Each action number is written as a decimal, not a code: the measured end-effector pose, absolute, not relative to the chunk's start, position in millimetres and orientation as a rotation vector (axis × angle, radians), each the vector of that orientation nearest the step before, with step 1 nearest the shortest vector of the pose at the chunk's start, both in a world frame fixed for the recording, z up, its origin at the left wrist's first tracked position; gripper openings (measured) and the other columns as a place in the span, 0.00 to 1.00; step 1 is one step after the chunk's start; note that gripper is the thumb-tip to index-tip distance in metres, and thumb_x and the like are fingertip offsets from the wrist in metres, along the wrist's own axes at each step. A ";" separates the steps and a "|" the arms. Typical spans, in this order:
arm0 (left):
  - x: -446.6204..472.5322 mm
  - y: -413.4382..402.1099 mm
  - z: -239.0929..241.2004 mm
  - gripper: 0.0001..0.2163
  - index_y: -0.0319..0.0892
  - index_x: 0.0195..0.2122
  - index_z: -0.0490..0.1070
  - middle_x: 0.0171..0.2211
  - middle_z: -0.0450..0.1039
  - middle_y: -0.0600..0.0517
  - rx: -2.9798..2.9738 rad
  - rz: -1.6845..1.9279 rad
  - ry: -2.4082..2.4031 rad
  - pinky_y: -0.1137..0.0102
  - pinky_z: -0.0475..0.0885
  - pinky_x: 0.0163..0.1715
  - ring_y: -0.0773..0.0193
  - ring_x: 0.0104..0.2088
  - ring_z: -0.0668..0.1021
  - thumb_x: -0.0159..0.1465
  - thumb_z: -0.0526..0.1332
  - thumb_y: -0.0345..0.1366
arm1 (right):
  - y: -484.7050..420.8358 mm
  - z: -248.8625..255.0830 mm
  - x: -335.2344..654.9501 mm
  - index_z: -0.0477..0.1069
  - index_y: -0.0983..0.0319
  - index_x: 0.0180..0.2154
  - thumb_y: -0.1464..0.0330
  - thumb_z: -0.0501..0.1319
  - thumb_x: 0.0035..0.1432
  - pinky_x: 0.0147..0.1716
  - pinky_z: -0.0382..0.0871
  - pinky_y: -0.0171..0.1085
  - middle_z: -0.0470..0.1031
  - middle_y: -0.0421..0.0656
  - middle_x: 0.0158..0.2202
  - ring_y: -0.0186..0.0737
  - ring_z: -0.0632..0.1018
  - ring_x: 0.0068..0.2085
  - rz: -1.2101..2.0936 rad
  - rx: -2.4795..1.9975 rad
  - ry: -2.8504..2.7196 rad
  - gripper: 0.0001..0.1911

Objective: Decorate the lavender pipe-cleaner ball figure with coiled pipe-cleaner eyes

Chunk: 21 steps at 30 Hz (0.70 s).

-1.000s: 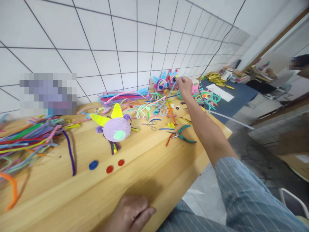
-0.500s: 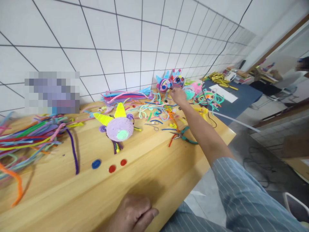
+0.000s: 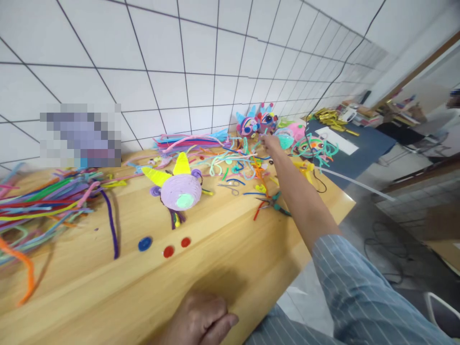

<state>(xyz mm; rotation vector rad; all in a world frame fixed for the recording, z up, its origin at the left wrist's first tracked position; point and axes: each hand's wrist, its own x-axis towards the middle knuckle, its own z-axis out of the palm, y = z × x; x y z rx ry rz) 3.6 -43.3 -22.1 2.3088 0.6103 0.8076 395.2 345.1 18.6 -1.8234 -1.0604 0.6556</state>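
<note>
My right hand reaches to the back of the table, fingers closed and pointing down among loose craft bits; what they grip, if anything, is hidden. Just behind it stand two colourful pipe-cleaner figures, one striped with blue ears, the other with a big dark eye. Near the front edge my left hand lies in a loose fist, its palm side out of sight. Ahead of it are two red discs and a blue disc. A lilac coiled head with yellow horns sits mid-table.
Bundled pipe cleaners cover the left side, and another bundle lies against the tiled wall. Scissors, pliers and a yellow glue gun lie near my right arm. A blue table stands beyond.
The view has shifted slightly, so everything sits a little further right. My right hand has moved slightly among the loose bits. My left fist looks the same.
</note>
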 end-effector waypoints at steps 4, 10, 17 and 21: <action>2.9 -42.8 -17.6 0.25 0.43 0.24 0.54 0.17 0.65 0.57 2.331 0.784 0.633 0.72 0.61 0.22 0.72 0.18 0.71 0.82 0.46 0.41 | 331.3 26.4 404.5 0.64 0.59 0.32 0.71 0.65 0.64 0.21 0.65 0.28 0.72 0.35 0.27 0.31 0.76 0.25 0.570 -1.709 -0.961 0.11; 3.7 -44.7 -16.2 0.24 0.43 0.25 0.56 0.18 0.65 0.58 2.352 0.770 0.645 0.73 0.62 0.23 0.72 0.19 0.71 0.82 0.48 0.41 | 318.2 38.8 399.9 0.67 0.58 0.38 0.70 0.64 0.62 0.26 0.71 0.29 0.78 0.38 0.35 0.33 0.82 0.32 0.412 -1.540 -0.993 0.06; 3.7 -44.8 -17.9 0.24 0.43 0.25 0.55 0.18 0.65 0.57 2.371 0.786 0.661 0.72 0.61 0.23 0.72 0.19 0.70 0.82 0.48 0.41 | 338.0 61.2 406.5 0.69 0.59 0.44 0.63 0.63 0.66 0.31 0.80 0.36 0.79 0.43 0.38 0.41 0.85 0.36 0.283 -1.328 -1.054 0.08; 3.3 -44.4 -17.4 0.24 0.43 0.24 0.54 0.18 0.64 0.58 2.362 0.791 0.654 0.72 0.60 0.23 0.73 0.19 0.70 0.82 0.48 0.41 | 351.7 76.5 407.0 0.69 0.58 0.46 0.57 0.61 0.71 0.35 0.82 0.35 0.78 0.43 0.39 0.41 0.87 0.42 0.279 -1.271 -1.006 0.11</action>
